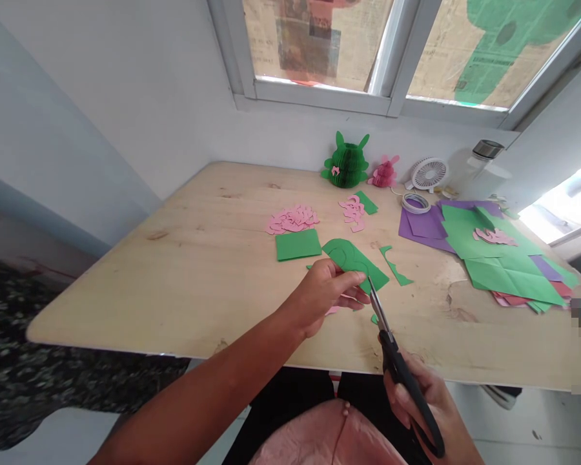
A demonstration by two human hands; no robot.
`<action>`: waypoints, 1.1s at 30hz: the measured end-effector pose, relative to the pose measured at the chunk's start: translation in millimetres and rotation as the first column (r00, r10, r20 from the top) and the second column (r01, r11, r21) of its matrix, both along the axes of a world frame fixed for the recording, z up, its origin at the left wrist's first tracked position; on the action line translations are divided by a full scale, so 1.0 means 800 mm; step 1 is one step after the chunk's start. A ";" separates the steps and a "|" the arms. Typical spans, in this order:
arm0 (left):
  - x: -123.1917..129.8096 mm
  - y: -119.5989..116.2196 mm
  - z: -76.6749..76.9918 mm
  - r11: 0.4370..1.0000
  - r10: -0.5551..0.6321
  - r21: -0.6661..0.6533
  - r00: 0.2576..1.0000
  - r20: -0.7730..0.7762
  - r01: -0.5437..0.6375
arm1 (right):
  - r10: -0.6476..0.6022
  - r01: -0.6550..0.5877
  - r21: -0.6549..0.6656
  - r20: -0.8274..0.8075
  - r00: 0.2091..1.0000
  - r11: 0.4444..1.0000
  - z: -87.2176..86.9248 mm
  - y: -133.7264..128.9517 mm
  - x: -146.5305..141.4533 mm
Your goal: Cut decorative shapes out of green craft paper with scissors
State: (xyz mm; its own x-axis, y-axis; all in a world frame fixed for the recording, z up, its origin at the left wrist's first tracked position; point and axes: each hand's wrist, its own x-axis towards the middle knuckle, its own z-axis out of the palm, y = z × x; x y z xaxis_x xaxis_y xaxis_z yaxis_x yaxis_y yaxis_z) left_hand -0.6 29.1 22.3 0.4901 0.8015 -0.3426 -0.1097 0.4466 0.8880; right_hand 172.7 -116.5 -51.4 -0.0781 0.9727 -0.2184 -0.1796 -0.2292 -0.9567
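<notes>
2 bare hands are at work above the worktop (pixel 174 271). The fingers of the left hand (pixel 322 290) grasp the green paper (pixel 351 255), thumb on top and the others curled below, some of them hidden behind it. The fingers of the right hand (pixel 423 391) are closed around the black handles of the scissors (pixel 392 349); the handles cover part of that grip, and how many fingers pass through the loops is hard to make out. The blades point away from the body, their tips at the paper's near right edge; whether they stand slightly apart cannot be told.

The green paper is flat, with a rounded far left end, a straighter right side and faint curved outlines drawn on its face. It is tilted just above the worktop, and the left thumb covers a bit of its near edge.

Around it lie a green rectangle (pixel 299 245) to the left and a narrow green offcut (pixel 396 266) to the right. Beyond are 2 groups of pink cutouts, a left heap (pixel 294 220) and a smaller right heap (pixel 352 212). By the wall stand a green honeycomb figure (pixel 348 165) and a pink figure (pixel 383 173). The right forearm is cut off by the lower picture edge.
</notes>
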 end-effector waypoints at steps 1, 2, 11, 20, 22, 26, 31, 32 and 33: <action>0.000 0.000 0.000 1.000 0.001 0.001 1.000 0.001 -0.001 | -0.004 0.004 0.000 0.005 1.000 1.000 0.001 0.000 0.000; 0.001 0.000 -0.001 1.000 0.001 0.002 1.000 0.001 -0.001 | -0.008 0.008 0.000 0.008 1.000 1.000 0.001 0.000 0.000; 0.003 0.000 0.001 1.000 0.010 -0.009 1.000 0.000 -0.010 | -0.008 0.007 -0.011 -0.028 1.000 1.000 -0.008 0.000 0.001; 0.002 0.000 0.002 0.999 0.053 -0.012 0.998 0.036 -0.053 | -0.024 0.024 -0.008 -0.050 0.998 1.000 -0.011 -0.001 0.002; 0.003 0.001 0.003 0.997 0.081 0.006 0.994 0.076 -0.082 | -0.026 0.026 0.001 -0.034 0.999 1.000 -0.009 -0.001 0.002; 0.004 0.000 0.002 0.996 0.088 0.008 0.991 0.097 -0.090 | -0.034 0.034 0.011 -0.012 0.999 0.999 -0.003 0.000 0.000; 0.007 -0.004 0.001 0.987 0.158 -0.048 0.981 0.115 -0.153 | -0.018 0.018 0.016 0.047 0.999 1.000 0.003 0.000 -0.002; 0.008 -0.005 0.001 0.985 0.173 -0.048 0.976 0.130 -0.169 | -0.012 0.010 0.021 0.056 0.998 1.000 0.003 0.001 -0.002; 0.008 -0.005 0.002 0.983 0.184 -0.046 0.973 0.140 -0.179 | -0.006 0.004 0.027 0.068 0.998 1.000 0.003 0.001 -0.002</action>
